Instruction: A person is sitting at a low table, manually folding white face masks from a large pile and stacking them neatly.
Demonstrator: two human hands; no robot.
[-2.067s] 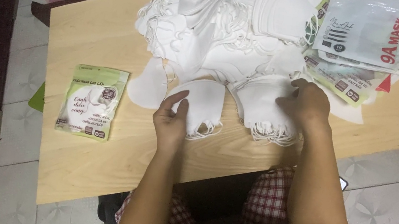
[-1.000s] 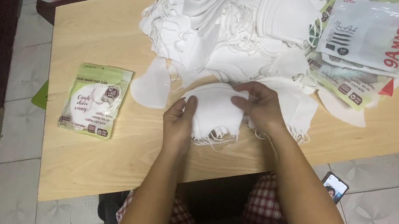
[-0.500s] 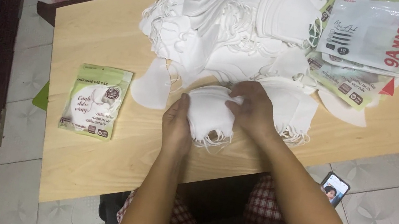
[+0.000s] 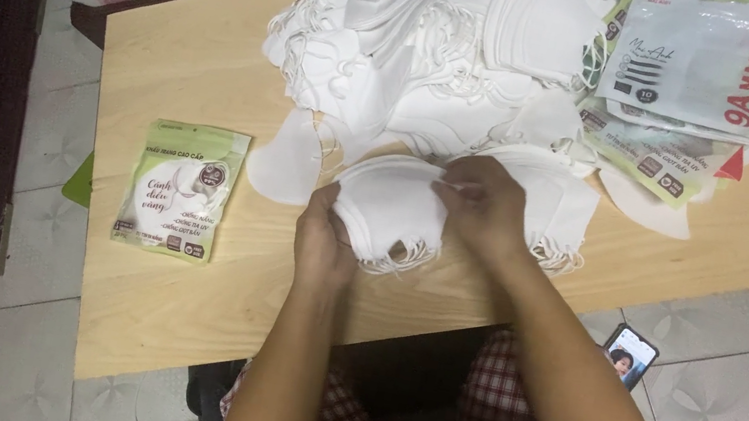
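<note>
Both hands clasp a small stack of white face masks (image 4: 390, 208) at mid-frame: the left hand (image 4: 321, 237) grips its lower left edge, the right hand (image 4: 487, 204) pinches its upper right. The stack lies near the front edge of the wooden table (image 4: 175, 309), just below a large heap of loose masks (image 4: 440, 59). Bare wood spreads left, around a green mask packet (image 4: 180, 190). Printed packets (image 4: 698, 62) crowd the upper right. A phone (image 4: 629, 355) lies on the tiled floor.
</note>
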